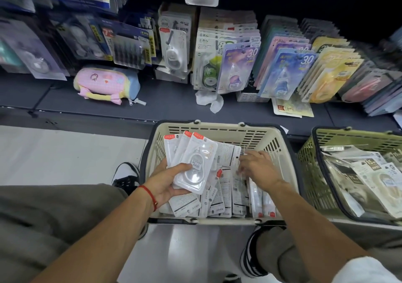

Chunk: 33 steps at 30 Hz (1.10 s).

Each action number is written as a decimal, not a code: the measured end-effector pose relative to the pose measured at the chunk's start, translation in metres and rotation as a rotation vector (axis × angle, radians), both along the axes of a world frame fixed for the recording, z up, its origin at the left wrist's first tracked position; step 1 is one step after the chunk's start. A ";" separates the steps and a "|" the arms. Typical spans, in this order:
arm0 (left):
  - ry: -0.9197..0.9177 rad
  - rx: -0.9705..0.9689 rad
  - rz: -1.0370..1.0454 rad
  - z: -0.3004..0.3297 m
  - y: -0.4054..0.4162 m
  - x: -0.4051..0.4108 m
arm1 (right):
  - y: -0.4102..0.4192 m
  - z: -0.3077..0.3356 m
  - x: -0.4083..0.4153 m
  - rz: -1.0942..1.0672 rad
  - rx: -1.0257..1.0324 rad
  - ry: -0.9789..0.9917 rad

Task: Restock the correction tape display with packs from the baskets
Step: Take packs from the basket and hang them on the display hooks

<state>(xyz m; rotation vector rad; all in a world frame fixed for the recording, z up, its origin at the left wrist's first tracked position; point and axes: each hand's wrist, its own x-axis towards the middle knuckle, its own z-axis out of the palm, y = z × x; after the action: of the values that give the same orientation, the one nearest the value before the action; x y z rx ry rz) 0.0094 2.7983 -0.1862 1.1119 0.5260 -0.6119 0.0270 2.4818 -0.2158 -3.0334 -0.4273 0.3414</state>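
We see two baskets low in the frame. The beige basket [217, 128] sits in the middle, full of white correction tape packs [226, 193], too many to count. The green basket [309, 152] is at the right edge with more packs inside. Our left hand [165, 184] holds a fan of three packs [193, 163] above the beige basket, thumb across the front one. Our right hand [258, 169] reaches into the loose packs with fingers bent; we cannot tell if it grips one. Across the top, the display shelf [174, 99] holds rows of packs. One pink pencil case [106, 84] lies at the left.
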 end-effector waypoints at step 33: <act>-0.804 -0.103 0.013 0.237 0.009 0.142 | 0.111 0.283 0.108 -0.242 1.312 -0.039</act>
<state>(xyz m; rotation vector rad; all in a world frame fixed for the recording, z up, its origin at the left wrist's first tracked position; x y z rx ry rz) 0.1511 2.8069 0.0503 1.1490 -0.1916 -0.1401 0.1355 2.5928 0.0668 -1.7674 -0.1520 -0.0421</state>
